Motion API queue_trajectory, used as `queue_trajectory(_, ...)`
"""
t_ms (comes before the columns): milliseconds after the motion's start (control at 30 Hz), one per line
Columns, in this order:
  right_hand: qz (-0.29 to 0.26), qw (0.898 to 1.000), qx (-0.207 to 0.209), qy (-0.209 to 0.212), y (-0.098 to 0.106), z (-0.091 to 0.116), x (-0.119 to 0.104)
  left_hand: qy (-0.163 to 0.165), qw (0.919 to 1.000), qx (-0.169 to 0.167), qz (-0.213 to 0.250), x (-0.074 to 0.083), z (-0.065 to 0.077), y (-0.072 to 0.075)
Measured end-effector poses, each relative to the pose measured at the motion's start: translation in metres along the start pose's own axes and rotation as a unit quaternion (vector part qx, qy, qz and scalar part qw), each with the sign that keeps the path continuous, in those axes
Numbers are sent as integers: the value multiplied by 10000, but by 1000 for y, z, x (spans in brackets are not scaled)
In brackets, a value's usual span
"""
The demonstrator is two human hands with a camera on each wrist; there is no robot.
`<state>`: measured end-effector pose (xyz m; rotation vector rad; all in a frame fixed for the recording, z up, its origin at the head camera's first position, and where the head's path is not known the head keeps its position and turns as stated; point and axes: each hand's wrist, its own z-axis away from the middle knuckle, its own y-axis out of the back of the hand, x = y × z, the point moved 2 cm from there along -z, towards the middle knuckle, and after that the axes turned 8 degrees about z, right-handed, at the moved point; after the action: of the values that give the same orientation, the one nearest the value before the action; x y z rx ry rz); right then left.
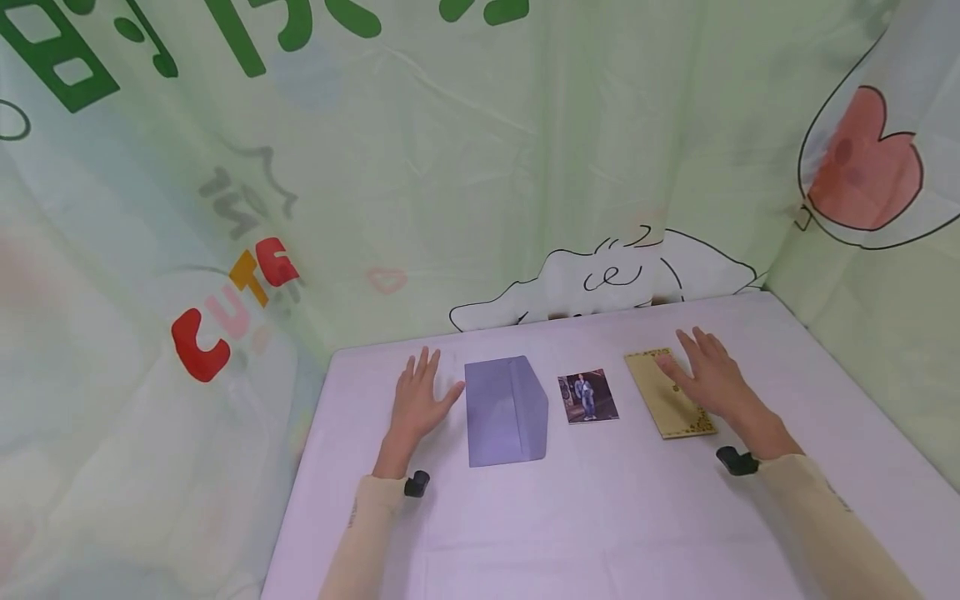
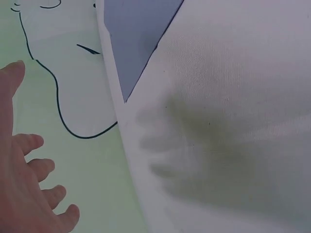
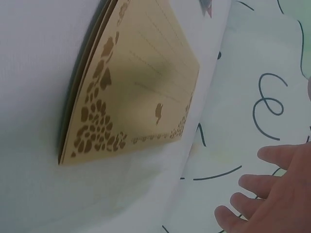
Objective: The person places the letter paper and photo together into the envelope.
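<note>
My left hand (image 1: 422, 402) hovers beside the left edge of a blue-grey envelope (image 1: 491, 412), fingers spread and nothing held. The envelope lies with its flap opened out to the right. In the left wrist view, a corner of the envelope (image 2: 138, 39) shows near the top. My right hand (image 1: 711, 379) is held over the right side of a tan greeting card (image 1: 663, 400), partly hiding it, its fingers spread. The right wrist view shows the card (image 3: 141, 82) folded, with brown cut-out patterns along its edges. Between envelope and card lies a small photo (image 1: 588, 397) of a standing person.
A white cloth covers the table (image 1: 585, 525). Behind it hangs a pale green curtain (image 1: 465, 167) with cartoon drawings and letters, which also closes off the left and right sides. A dark wrist camera (image 1: 737, 461) sits on the right wrist, and another (image 1: 417, 484) on the left.
</note>
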<state>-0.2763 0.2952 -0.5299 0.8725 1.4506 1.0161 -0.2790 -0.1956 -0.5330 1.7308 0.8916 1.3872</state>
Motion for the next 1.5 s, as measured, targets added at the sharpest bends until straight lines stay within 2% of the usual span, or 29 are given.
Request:
queue_trajectory(367,-304,9990,-279,-144,-13,-7,-18,-153,9997,-170,-23,12,-6,-14)
queue_trajectory(800,-281,9983,-465,-216,-34,-10,-40,-200,9988,-432,-103,20,-5,-27)
queue_trajectory(1200,-146,9992,-227,311,-50,-12,-58,-380,9977,-552,-78,26,-3,-38)
queue_trajectory(1500,-103,9987,-169,475,-52,-13,-73,-463,9964,-672,-228,30,-5,-43)
